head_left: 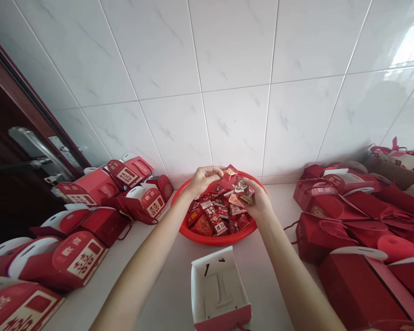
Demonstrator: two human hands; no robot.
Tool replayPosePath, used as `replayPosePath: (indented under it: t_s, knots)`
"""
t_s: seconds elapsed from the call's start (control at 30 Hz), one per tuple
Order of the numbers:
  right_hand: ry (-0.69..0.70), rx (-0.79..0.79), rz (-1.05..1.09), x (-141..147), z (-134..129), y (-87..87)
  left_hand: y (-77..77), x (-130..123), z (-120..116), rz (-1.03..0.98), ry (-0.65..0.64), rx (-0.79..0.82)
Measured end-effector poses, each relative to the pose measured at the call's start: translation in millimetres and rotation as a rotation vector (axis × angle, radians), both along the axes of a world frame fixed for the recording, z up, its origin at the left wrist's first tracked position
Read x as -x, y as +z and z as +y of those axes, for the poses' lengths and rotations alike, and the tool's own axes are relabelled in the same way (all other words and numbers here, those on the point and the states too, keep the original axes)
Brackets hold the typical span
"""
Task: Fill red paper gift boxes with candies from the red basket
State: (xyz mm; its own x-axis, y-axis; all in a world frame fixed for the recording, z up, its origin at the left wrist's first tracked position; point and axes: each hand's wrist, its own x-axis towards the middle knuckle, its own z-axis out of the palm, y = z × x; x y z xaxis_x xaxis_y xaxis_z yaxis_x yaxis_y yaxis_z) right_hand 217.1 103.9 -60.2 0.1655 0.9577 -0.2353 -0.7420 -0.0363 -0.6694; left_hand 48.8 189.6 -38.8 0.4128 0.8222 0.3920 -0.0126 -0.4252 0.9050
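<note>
- The table (174, 273) was white, and it ran up to a wall (234, 119) of pale, grey-veined tiles with light grout lines.
- Bright light shone off the tiles at the upper right, and a soft shadow lay below it.
- One dark brown door (7, 105) stood at the left edge, with one metal handle (44, 145).
- One red bowl (221, 240) sat on the table near the wall, between the two groups of boxes. It was filled with small wrapped sweets (214, 220), mostly red, too jumbled to count.
- Two hands worked over the bowl.
- The left hand (207, 180) was nearly closed, thumb and fingers pinching one red packet (230, 172) with gold print above the sweets.
- The right hand (258, 200) was half curled, its fingers on one dark packet (242, 186) with pale lettering; whether it had hold of more, I could not tell.
- One open box (224, 320), white inside, stood on the near side of the bowl, between the forearms; no sweets lay in it.
- At least six red boxes (103, 225) stood on the left, several with white labels.
- More red cartons (331, 239) crowded the right, overlapping too much to count.
</note>
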Motion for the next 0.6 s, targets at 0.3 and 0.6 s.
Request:
replayPosePath:
  t_s: [0.3,0.6]
  knots:
    - [0.079,-0.189,-0.065,4.5,-21.8,20.5,0.7,34.3,-102.5,0.037,0.212,-0.3]
    - [0.257,-0.373,-0.252,19.9,-60.7,41.9,15.7,43.3,-146.8,-0.005,0.183,-0.23]
